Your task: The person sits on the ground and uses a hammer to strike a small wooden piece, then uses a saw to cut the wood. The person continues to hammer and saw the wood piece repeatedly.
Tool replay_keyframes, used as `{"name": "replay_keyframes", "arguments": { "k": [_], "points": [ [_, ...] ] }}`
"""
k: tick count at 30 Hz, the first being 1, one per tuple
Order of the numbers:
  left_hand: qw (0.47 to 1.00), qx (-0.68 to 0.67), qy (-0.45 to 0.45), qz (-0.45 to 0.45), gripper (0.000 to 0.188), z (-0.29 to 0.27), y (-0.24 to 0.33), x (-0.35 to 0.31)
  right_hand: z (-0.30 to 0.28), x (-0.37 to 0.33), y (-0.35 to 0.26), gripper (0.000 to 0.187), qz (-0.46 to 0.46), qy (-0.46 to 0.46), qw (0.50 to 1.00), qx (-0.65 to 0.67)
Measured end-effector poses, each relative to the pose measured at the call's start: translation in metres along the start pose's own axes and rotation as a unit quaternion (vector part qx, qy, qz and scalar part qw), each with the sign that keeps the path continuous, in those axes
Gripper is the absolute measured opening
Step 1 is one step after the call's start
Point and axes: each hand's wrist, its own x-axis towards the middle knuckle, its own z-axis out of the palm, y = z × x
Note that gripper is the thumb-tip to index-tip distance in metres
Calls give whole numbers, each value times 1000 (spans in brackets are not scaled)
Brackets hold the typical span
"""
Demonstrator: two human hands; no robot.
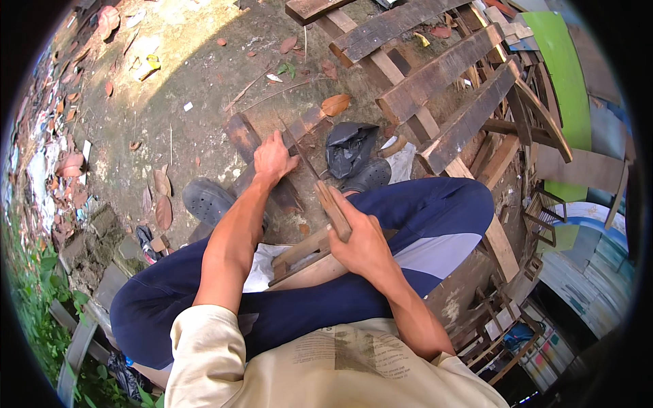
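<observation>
Seen nearly edge-on, a handsaw (334,212) with a wooden handle and a thin dark blade slants up and left from my right hand (364,248). My right fingers are wrapped round its handle. My left hand (274,161) grips a short wooden plank (307,128) where it crosses a second dark plank (243,138) low on the ground. The blade lies across the upper plank, just right of my left fingers. Whether its teeth have cut into the wood cannot be made out. My left fingertips are partly hidden.
A slatted wooden frame (442,71) lies at the upper right. A black plastic bag (350,148) sits beside my right shoe (368,177); my left shoe (206,200) is left of the planks. Wood pieces (303,251) lie between my legs. Leaves and rubbish (51,163) cover the far left.
</observation>
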Motion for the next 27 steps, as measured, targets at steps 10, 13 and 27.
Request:
{"name": "replay_keyframes", "arguments": {
  "k": [10,13,27],
  "points": [
    [999,-26,13,19,57,16,-8,7,40,100,3,68,63,-2,997,-44],
    [999,29,16,0,63,12,-1,-2,16,11,-3,70,54,-20,998,-21],
    [998,40,45,20,56,22,-6,-1,10,-31,-4,85,10,-12,999,-28]
  ]
}}
